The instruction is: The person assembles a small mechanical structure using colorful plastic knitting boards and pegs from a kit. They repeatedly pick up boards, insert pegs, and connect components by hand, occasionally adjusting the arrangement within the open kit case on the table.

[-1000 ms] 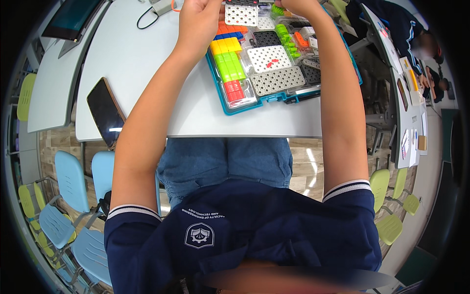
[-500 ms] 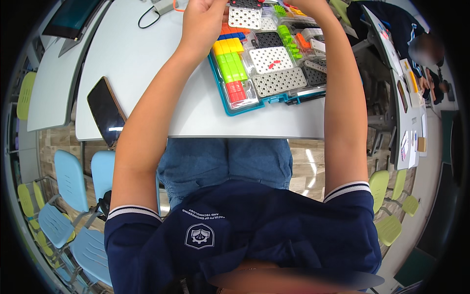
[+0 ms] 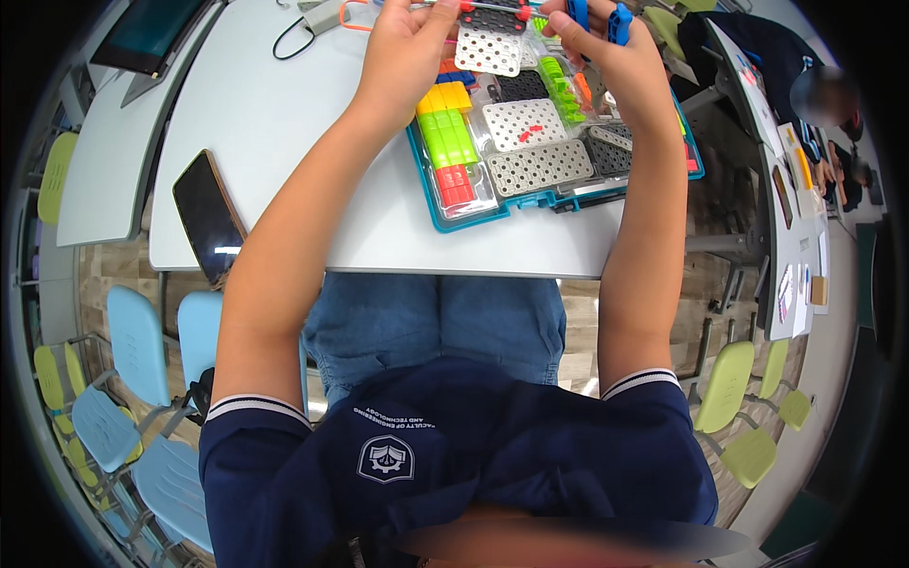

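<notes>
At the top edge of the head view my left hand [image 3: 407,52] is closed on a building-block assembly. It has a dark perforated plate [image 3: 494,19] with red connectors, a thin rod along it, and a white perforated plate [image 3: 488,51] below. My right hand [image 3: 611,47] is closed around blue plastic parts [image 3: 618,26]; whether these are one piece or two I cannot tell. Its fingertips are close to the assembly's right end. Both hands are above an open teal-edged parts case [image 3: 464,223]. The far side of the assembly is cut off by the picture's edge.
The case holds yellow blocks [image 3: 445,97], green blocks [image 3: 447,137], red blocks [image 3: 454,185] and a grey perforated plate [image 3: 540,167]. A phone or tablet [image 3: 208,216] lies on the white table [image 3: 398,237] at left. Chairs [image 3: 137,331] stand around; another person [image 3: 753,57] is at right.
My right hand has come inward and lower, and blue parts now show in it. The assembly and my left hand have shifted slightly right and nearer.
</notes>
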`<state>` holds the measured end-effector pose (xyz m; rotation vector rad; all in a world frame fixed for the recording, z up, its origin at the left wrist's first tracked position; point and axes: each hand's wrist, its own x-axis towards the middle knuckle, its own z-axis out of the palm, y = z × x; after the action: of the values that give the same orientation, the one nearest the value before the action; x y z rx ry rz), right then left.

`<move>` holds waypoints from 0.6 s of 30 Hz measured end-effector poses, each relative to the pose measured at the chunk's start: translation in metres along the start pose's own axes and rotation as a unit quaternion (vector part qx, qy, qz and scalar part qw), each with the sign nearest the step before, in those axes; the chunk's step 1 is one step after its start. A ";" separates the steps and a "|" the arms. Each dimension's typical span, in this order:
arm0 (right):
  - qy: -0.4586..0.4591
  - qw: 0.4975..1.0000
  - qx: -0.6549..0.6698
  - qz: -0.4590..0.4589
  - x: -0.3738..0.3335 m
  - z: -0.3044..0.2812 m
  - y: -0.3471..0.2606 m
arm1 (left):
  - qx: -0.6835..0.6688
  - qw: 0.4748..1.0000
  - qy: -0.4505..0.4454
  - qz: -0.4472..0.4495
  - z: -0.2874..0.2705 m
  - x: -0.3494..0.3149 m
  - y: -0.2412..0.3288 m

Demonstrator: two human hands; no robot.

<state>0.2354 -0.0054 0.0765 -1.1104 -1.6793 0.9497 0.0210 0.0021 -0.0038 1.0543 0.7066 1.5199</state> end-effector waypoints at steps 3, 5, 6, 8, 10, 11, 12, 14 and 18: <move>0.015 1.000 -0.001 0.013 0.002 0.002 0.011 | 0.005 1.000 -0.003 -0.007 0.004 -0.004 0.002; 0.032 0.999 -0.014 0.004 0.004 0.002 0.017 | 0.007 1.000 0.008 -0.010 0.008 -0.007 0.006; 0.032 0.999 -0.041 -0.009 0.004 0.001 0.019 | 0.009 1.000 0.014 -0.010 0.009 -0.008 0.008; 0.031 0.998 -0.053 -0.018 0.004 0.001 0.021 | 0.016 0.999 0.001 -0.027 0.013 -0.011 0.015; 0.050 0.992 -0.095 -0.070 0.005 0.005 0.022 | 0.031 0.999 -0.023 -0.034 0.016 -0.014 0.022; 0.060 0.987 -0.116 -0.096 0.005 0.007 0.023 | 0.041 0.998 -0.040 -0.033 0.017 -0.015 0.025; 0.065 0.986 -0.111 -0.103 0.006 0.009 0.023 | 0.051 0.997 -0.057 -0.031 0.018 -0.016 0.028; 0.076 0.985 -0.103 -0.118 0.006 0.012 0.023 | 0.084 0.994 -0.060 -0.036 0.019 -0.016 0.031; 0.119 0.985 -0.104 -0.071 0.008 0.000 0.025 | 0.120 0.992 -0.027 -0.022 0.017 -0.019 0.033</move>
<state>0.2406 0.0097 0.0560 -1.1717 -1.6607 0.5371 0.0221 -0.0255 0.0272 1.2465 0.8841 1.3869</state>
